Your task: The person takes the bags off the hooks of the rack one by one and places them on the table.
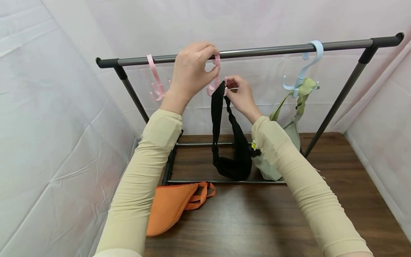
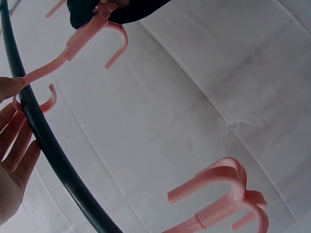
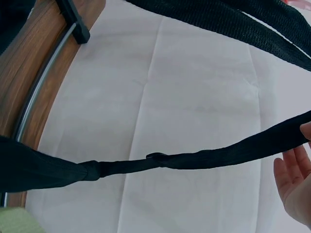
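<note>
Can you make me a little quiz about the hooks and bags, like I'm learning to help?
1. How many pink hooks hang on the rail?

2. True or false: the orange bag lies on the brown wood.

3. Which strap does the right grip hold?
A) green
B) black
C) orange

Key:
1. Two.
2. True.
3. B, the black strap.

Soft glare on floor, 2 dimmer wrist views
</note>
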{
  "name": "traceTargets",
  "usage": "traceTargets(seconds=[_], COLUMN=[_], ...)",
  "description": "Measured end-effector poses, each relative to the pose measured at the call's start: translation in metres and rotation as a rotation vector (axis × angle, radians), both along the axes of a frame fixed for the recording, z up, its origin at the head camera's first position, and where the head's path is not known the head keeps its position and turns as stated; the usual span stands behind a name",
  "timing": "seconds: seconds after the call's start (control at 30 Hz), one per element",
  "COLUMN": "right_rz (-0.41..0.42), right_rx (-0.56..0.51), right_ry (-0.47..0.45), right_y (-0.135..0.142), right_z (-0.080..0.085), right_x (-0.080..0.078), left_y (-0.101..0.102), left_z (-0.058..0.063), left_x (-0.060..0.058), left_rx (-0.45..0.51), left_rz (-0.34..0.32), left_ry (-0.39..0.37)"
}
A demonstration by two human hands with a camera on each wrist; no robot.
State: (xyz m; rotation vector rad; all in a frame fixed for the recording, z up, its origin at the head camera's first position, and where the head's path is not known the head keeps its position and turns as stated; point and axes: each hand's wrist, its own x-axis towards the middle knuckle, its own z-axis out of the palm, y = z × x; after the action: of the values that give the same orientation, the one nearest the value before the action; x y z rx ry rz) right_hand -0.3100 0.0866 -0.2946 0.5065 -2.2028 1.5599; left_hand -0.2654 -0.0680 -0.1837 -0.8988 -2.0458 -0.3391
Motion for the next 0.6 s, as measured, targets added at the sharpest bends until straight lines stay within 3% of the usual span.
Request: traceTargets(seconds=[0.3,0.6], right_rz=[0.000,-0.112], right_rx=[-0.022,-0.001], right_ry=[0.025,0.063], right_y=[0.005,0.022], right_z=[-0.003,0.017], right_x=[0.000,0.001], left_y=[-0.001,0.001], left_z=[0.000,-0.002], left_x=[0.000,0.000], left_rx=[-0.006,0.012], left_rz=[0.011,0.016], left_ry=[0.012,0.009])
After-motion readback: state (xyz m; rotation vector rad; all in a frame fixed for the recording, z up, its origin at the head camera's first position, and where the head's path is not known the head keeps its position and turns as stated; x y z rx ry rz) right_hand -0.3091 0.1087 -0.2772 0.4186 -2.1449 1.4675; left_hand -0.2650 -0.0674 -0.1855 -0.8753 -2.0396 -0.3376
